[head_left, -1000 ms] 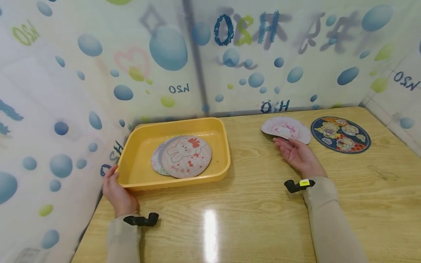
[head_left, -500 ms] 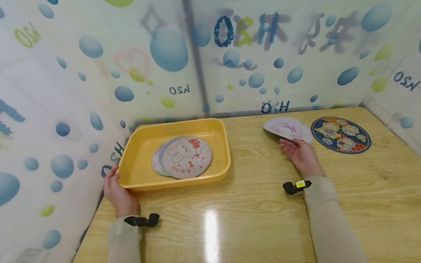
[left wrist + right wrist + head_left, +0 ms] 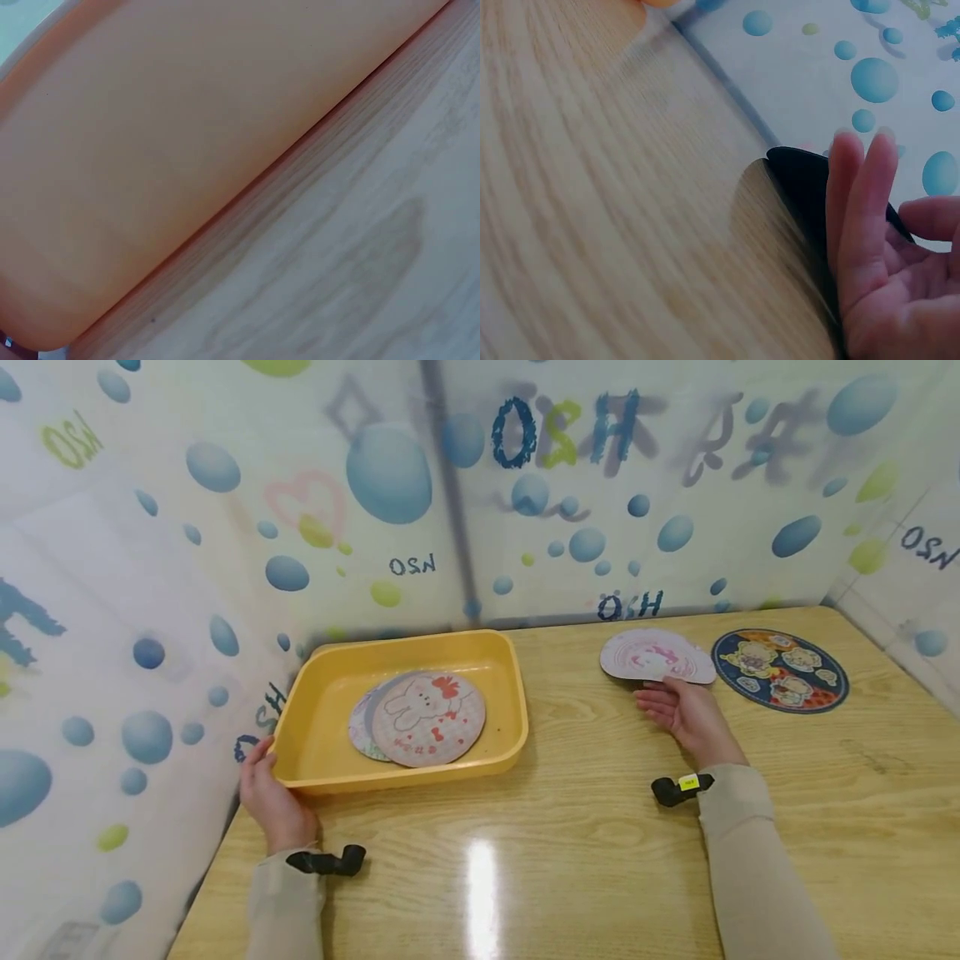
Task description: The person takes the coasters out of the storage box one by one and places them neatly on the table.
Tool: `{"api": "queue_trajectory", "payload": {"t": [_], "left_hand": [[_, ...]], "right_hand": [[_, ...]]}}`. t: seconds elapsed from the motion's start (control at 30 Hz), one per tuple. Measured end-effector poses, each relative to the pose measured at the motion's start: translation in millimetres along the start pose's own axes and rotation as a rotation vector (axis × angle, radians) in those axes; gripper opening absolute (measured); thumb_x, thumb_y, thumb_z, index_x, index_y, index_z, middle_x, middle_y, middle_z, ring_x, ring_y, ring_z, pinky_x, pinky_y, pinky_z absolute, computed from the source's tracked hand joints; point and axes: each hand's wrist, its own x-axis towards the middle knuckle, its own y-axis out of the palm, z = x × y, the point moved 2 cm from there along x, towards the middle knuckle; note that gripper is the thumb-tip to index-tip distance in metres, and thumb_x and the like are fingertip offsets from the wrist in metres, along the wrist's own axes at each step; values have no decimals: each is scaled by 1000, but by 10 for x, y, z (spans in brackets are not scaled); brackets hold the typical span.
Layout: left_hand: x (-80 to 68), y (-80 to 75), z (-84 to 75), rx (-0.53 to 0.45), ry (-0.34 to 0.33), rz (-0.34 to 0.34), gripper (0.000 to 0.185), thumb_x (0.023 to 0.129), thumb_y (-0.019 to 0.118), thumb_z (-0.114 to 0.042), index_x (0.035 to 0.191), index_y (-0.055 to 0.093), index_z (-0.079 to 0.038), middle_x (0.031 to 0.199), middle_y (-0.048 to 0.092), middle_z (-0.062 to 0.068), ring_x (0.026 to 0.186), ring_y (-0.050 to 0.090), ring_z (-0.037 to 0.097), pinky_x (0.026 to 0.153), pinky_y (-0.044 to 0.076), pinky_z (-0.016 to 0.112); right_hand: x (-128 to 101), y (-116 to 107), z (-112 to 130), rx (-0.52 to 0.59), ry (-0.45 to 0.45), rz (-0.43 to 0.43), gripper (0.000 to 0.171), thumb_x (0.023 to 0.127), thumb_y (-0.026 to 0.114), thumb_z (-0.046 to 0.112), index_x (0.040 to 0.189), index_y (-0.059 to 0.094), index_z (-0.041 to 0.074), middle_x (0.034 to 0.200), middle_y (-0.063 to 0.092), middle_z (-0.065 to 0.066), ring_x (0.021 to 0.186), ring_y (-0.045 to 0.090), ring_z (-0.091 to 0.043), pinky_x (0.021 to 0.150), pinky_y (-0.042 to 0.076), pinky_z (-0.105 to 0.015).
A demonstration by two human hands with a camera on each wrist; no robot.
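My right hand (image 3: 693, 718) pinches the near edge of a round pink-and-white mouse pad (image 3: 652, 658) between thumb and fingers. Its near side is lifted and bent, and the black underside (image 3: 799, 180) shows in the right wrist view. At the left, my left hand (image 3: 273, 797) holds the front left corner of a yellow plastic tray (image 3: 311, 727). Inside this tray lies a round mouse pad with a rabbit drawing (image 3: 427, 718), partly covering another patterned pad (image 3: 360, 727). The left wrist view shows mostly the tray's outer wall (image 3: 165, 142).
A dark blue round mouse pad (image 3: 780, 670) with cartoon figures lies flat on the wooden table (image 3: 585, 860), right of the pink one. Fabric walls (image 3: 480, 510) with blue dots close off the back and both sides.
The pink mouse pad's bend has changed and it has shifted slightly right with my right hand. My left hand stays at the tray corner, and the tray has hardly moved.
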Motion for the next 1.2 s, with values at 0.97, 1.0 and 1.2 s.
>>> {"api": "queue_trajectory", "payload": {"t": [0.97,1.0,1.2], "left_hand": [[1,13,23,-35,8,3,28,90,43,-13,113,58,-9,127,43,2,112,45,19,92,40,27],[3,14,21,-39,7,4,28,90,43,-13,113,58,-9,127,43,2,112,45,19,92,40,27],[1,17,9,-33,14,4,28,90,43,-13,114,58,-9,127,43,1,112,45,19,93,40,27]], "right_hand": [[4,44,23,-172,80,27,47,96,39,22,131,31,-8,100,65,-13,88,63,-19,68,51,-23],[4,48,22,-180,76,20,47,95,40,22,131,31,-7,100,65,-13,86,63,-18,68,51,-23],[4,75,1,-251,41,-18,46,94,42,25,130,35,-4,99,64,-11,83,64,-17,69,52,-24]]}}
